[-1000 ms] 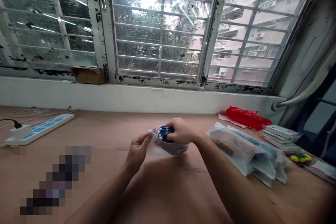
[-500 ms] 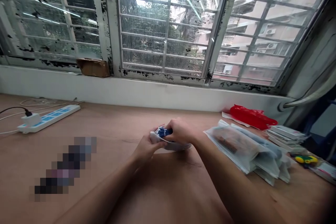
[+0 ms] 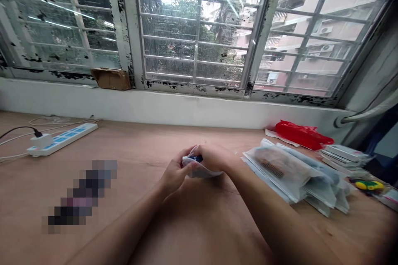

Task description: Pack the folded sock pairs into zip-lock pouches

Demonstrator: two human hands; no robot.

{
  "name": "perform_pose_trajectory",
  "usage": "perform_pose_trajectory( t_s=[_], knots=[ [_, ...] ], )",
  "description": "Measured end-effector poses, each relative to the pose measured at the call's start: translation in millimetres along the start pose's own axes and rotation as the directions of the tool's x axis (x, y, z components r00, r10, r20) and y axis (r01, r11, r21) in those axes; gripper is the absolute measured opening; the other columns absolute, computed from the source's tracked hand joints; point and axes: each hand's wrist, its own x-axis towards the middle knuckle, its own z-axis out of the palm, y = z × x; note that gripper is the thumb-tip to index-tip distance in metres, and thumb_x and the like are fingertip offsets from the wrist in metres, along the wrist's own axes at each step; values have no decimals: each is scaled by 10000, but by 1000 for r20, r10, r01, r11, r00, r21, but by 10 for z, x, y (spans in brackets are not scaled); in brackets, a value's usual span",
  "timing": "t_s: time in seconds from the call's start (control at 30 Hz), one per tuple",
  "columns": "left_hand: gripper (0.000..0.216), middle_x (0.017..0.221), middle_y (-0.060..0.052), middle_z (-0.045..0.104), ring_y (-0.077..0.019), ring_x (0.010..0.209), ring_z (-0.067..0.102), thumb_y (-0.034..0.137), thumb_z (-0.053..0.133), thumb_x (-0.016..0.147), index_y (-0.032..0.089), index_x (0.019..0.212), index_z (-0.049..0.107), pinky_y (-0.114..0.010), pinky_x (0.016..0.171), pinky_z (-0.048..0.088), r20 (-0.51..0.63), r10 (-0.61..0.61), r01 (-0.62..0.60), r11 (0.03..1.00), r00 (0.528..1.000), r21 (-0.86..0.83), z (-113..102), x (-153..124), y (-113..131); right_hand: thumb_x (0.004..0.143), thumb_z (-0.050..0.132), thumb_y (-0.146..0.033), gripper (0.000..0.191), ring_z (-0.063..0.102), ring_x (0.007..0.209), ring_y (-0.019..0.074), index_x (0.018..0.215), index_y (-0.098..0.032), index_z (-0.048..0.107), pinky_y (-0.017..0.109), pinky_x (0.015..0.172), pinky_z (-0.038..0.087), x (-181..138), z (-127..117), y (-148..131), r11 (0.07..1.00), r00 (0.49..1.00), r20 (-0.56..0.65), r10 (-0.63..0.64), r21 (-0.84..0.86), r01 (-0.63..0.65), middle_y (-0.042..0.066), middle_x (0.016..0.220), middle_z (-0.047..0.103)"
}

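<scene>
Over the middle of the table, my left hand (image 3: 176, 176) pinches the edge of a small whitish pouch (image 3: 203, 172), its thumb on the near side. The pouch looks like a frosted plastic bag and lies tilted, mouth toward the left. A dark blue thing with some white on it (image 3: 196, 158) shows in the mouth. My right hand (image 3: 214, 160) is bent over the pouch with its fingers closed at the blue thing, partly inside the opening. Its fingertips and most of the blue thing are hidden, so I cannot make out its kind.
Frosted plastic bags (image 3: 286, 169) lie at right, beside a red plastic bag (image 3: 303, 134), a stack of white boxes (image 3: 345, 155) and a yellow-green item (image 3: 369, 185). At left are a power strip (image 3: 66, 137) and a blurred-out object (image 3: 83, 192). A cardboard box (image 3: 112, 79) sits on the windowsill.
My right hand has pushed the blue thing deeper into the pouch, so less of it shows. The left hand keeps its grip. The view has shifted slightly.
</scene>
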Motion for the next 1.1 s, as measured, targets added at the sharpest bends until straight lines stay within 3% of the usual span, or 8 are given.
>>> perform_pose_trajectory(
  t_s=[0.17,0.33,0.47,0.57,0.67,0.77,0.87,1.1],
  knots=[
    [369,871,-52,753,-196,793,670,469,722,767,148,948,733,-277,737,514,-184,-80,56,990,980,-129,-91,67,-112,811,643,-405,217,651,752,165,878,-220,736,240,631,434,0,-149,129,991,980,-167,109,97,-94,28,857,746],
    [335,824,-38,748,-194,801,660,477,728,751,161,856,765,-272,752,503,-296,-71,34,991,953,-127,-80,83,-104,857,607,-388,203,642,750,142,905,-249,747,238,661,431,-37,-225,204,981,995,-31,-91,172,95,-12,857,745],
    [297,752,-19,728,-149,685,629,446,756,727,156,791,764,-240,664,491,-364,-96,36,985,926,-168,-72,80,-76,785,689,-311,119,629,781,171,874,-248,736,259,659,403,-23,-181,213,1000,997,-78,9,-13,-10,3,864,730],
    [293,741,-16,722,-140,657,620,440,769,716,158,791,757,-236,638,491,-354,-121,35,970,927,-240,-84,79,-80,786,710,-355,164,609,830,191,864,-211,705,276,700,413,10,-115,152,994,966,-254,49,-83,-73,44,894,697],
    [282,767,-28,725,-160,707,630,430,752,741,156,806,757,-247,668,497,-289,-69,9,979,955,-203,-92,65,-61,846,668,-425,279,582,960,198,1000,-193,678,299,824,425,49,-23,29,996,914,-395,-88,-44,77,67,1022,668],
    [260,787,-31,729,-174,775,636,405,698,802,154,827,761,-248,717,494,-162,-19,2,994,987,-106,-83,40,-15,941,556,-348,204,588,931,178,988,-202,690,293,825,412,84,72,-95,983,906,-384,-180,-33,181,49,972,681],
    [259,766,-16,724,-164,754,628,384,643,847,157,820,763,-239,702,483,-95,6,-7,1000,995,-14,-71,25,8,956,525,-269,185,590,836,156,907,-204,691,271,730,391,102,124,-170,984,920,-350,-179,-66,167,31,901,677],
    [267,777,-27,736,-173,719,628,410,662,815,168,805,775,-269,703,494,-199,96,-75,991,975,115,-214,67,-37,956,527,-274,184,582,821,154,863,-201,669,268,696,354,64,48,-105,981,922,-348,-169,-148,124,28,887,670]
  ],
)
